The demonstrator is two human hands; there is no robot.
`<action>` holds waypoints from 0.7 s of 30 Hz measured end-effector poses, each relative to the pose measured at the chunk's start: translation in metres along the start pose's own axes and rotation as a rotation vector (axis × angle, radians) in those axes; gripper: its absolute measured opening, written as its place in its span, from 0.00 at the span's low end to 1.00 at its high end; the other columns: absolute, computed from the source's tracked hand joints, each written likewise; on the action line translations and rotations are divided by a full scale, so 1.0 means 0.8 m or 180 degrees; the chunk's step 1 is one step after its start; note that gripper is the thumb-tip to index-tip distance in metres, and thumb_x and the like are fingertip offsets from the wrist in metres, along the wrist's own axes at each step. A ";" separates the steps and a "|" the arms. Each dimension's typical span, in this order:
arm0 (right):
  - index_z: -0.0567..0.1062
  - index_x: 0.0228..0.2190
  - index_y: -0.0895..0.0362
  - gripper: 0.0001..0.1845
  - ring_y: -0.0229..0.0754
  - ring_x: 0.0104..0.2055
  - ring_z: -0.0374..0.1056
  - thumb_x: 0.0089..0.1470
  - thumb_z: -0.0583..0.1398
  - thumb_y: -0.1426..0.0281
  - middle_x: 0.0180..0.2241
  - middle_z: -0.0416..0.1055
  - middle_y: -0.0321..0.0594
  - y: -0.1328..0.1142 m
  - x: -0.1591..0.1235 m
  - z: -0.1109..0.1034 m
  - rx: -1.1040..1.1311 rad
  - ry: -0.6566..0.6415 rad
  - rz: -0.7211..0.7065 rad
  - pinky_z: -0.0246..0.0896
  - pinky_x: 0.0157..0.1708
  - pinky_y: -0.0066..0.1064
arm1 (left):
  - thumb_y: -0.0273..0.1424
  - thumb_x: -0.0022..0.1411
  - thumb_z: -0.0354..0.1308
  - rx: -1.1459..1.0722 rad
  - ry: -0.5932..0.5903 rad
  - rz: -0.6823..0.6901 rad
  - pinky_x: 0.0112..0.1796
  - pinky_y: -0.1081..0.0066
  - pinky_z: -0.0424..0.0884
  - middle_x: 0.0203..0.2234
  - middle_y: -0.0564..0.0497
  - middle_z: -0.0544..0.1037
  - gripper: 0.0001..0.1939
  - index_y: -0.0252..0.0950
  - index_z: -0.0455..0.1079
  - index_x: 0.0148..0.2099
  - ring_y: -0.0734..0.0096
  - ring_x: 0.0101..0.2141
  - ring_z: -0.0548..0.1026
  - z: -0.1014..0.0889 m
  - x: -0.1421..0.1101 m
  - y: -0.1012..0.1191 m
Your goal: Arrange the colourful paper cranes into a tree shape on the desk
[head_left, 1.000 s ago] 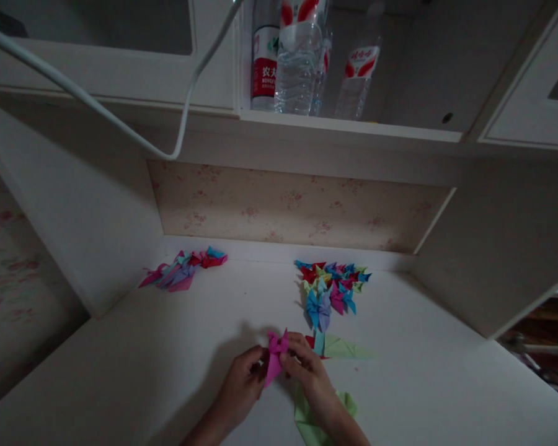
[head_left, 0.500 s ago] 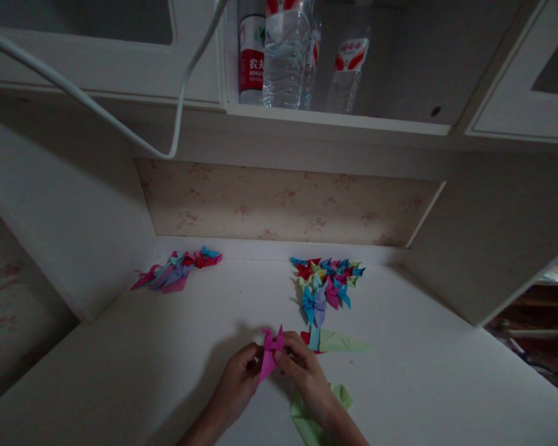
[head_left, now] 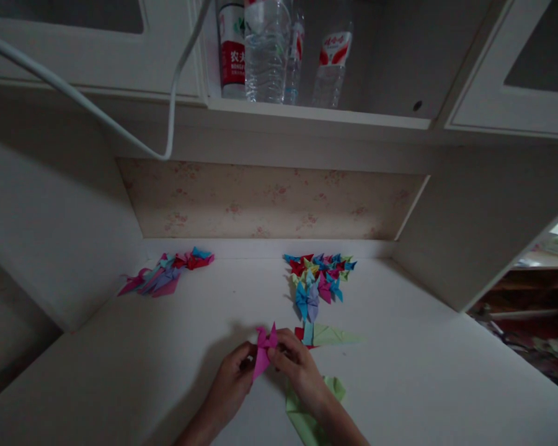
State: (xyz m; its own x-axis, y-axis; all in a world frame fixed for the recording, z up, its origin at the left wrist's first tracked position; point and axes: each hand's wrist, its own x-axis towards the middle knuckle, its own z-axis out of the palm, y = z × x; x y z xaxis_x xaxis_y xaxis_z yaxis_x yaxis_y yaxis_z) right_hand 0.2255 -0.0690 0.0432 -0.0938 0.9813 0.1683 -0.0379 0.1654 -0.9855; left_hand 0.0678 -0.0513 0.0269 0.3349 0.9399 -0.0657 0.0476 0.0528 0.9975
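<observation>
A folded pink paper piece (head_left: 263, 352) is pinched between both my hands just above the white desk (head_left: 400, 371). My left hand (head_left: 230, 383) grips its lower left side and my right hand (head_left: 297, 368) grips its right side, fingers curled. Under my right wrist lies a light green paper (head_left: 307, 418). Just beyond my right hand lie a folded green piece (head_left: 332, 336) and small red and blue pieces (head_left: 305, 332).
A triangular cluster of several coloured folded paper pieces (head_left: 318, 279) lies at the back middle. Another heap, pink, purple, red and blue (head_left: 165, 277), lies at the back left. Water bottles (head_left: 267, 49) stand on the shelf above. A white cable (head_left: 121, 127) hangs overhead.
The view has shifted so everything sits a little further left and higher in frame. Both hands keep hold of the pink piece with small finger movements.
</observation>
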 end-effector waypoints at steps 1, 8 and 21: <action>0.78 0.35 0.53 0.12 0.39 0.35 0.62 0.53 0.61 0.59 0.36 0.66 0.39 0.001 0.000 0.000 -0.0002 0.0017 -0.0019 0.57 0.32 0.29 | 0.40 0.55 0.60 0.0005 -0.0012 0.0011 0.17 0.79 0.50 0.15 0.62 0.58 0.13 0.34 0.70 0.33 0.81 0.16 0.53 0.000 0.000 -0.001; 0.77 0.35 0.52 0.12 0.36 0.28 0.60 0.53 0.61 0.59 0.31 0.64 0.35 0.011 0.003 -0.006 0.0063 0.0410 -0.0047 0.56 0.27 0.28 | 0.44 0.56 0.59 0.0104 -0.0038 0.0023 0.17 0.79 0.50 0.14 0.62 0.57 0.16 0.34 0.70 0.33 0.80 0.16 0.54 0.004 -0.005 0.008; 0.77 0.26 0.56 0.13 0.34 0.25 0.58 0.51 0.63 0.59 0.25 0.62 0.33 0.010 0.005 -0.005 0.0156 0.0530 0.0039 0.53 0.26 0.27 | 0.45 0.58 0.55 0.0379 -0.0046 0.0018 0.18 0.78 0.52 0.20 0.56 0.68 0.18 0.34 0.71 0.34 0.81 0.16 0.56 0.002 0.000 0.001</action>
State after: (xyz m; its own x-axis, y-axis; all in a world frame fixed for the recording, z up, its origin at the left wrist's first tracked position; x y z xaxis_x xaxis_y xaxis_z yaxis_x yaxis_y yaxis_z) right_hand 0.2285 -0.0632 0.0359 0.0715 0.9866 0.1465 -0.0865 0.1524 -0.9845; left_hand 0.0688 -0.0520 0.0274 0.3490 0.9351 -0.0614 0.1570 0.0063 0.9876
